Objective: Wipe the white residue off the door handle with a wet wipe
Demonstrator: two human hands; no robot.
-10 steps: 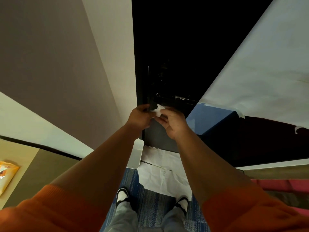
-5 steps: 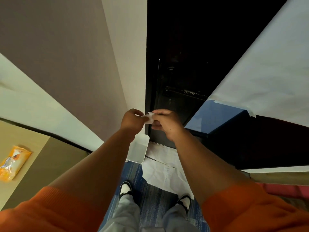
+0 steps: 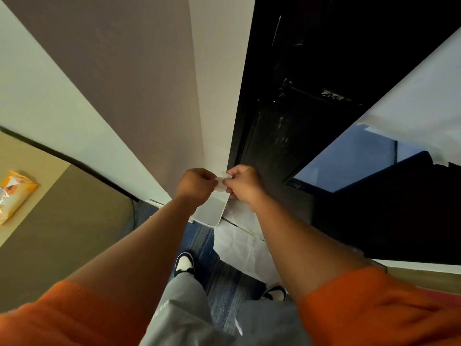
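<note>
A small white wet wipe (image 3: 221,183) is pinched between my left hand (image 3: 197,184) and my right hand (image 3: 243,184), which meet in front of me well below the door hardware. The black door (image 3: 294,136) stands ahead on the right. Its dark handle (image 3: 321,94) runs across the upper right and carries white flecks. Both hands are clear of the handle, down by the door's lower edge.
A white bin (image 3: 210,211) stands on the floor right under my hands, with white paper (image 3: 239,243) spread on the blue carpet beside it. An orange wipe packet (image 3: 15,196) lies on a tan surface at far left. A white paper-covered panel (image 3: 414,96) slants in from the right.
My hands have come down and away from the door handle with the wipe, toward the bin. The view has shifted so that the handle sits higher and further right.
</note>
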